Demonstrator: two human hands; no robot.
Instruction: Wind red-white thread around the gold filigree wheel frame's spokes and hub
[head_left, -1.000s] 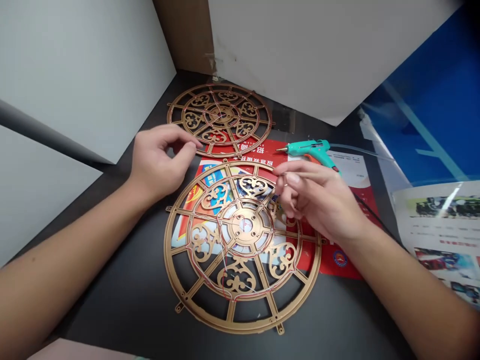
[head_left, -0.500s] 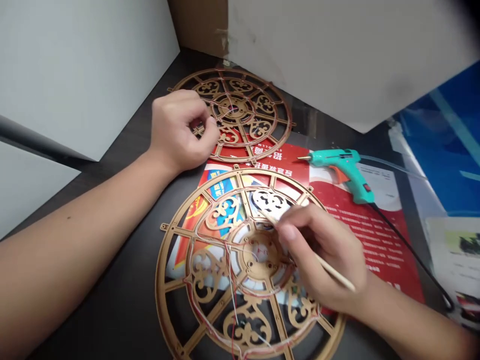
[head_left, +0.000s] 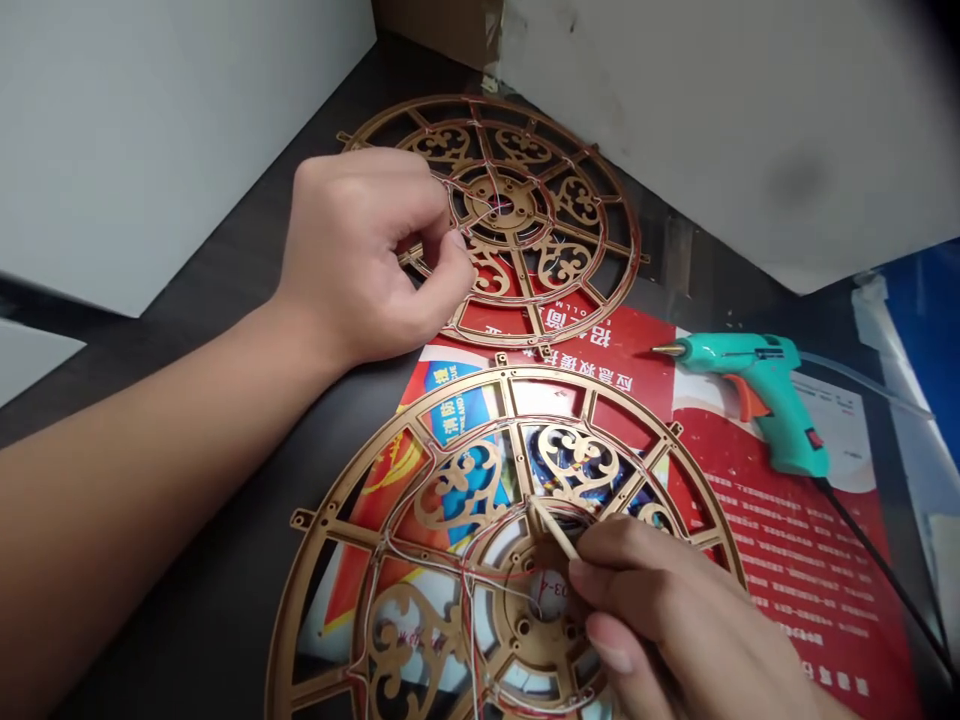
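A dark table (head_left: 240, 250) fills my view, its left edge along a white panel (head_left: 172, 120) and its far edge along a whitish board (head_left: 675, 120), with brown panelling (head_left: 442, 35) behind the far corner.

On the near part of the table lies the gold openwork wheel (head_left: 544, 640), its lower part cut off at the bottom of my view. Thin red and white wires (head_left: 442, 568) trail over its spokes and rings. My right hand (head_left: 675, 610) grasps a slender pale stick (head_left: 556, 531) between thumb and fingers, its tip at the ring around the hub, where a spoke meets it; I cannot tell whether it presses on a wire.

My left hand (head_left: 360, 250) is curled, thumb and forefinger drawn close, over the near left rim of a second wired wheel (head_left: 521, 212) towards the table's far corner. I cannot tell whether anything sits between those fingertips.

A red printed sheet (head_left: 787, 560) runs partly beneath both wheels. On it, towards the table's right edge, lies a teal glue gun (head_left: 750, 360), nozzle pointing left, black cord (head_left: 870, 545) trailing from its handle.
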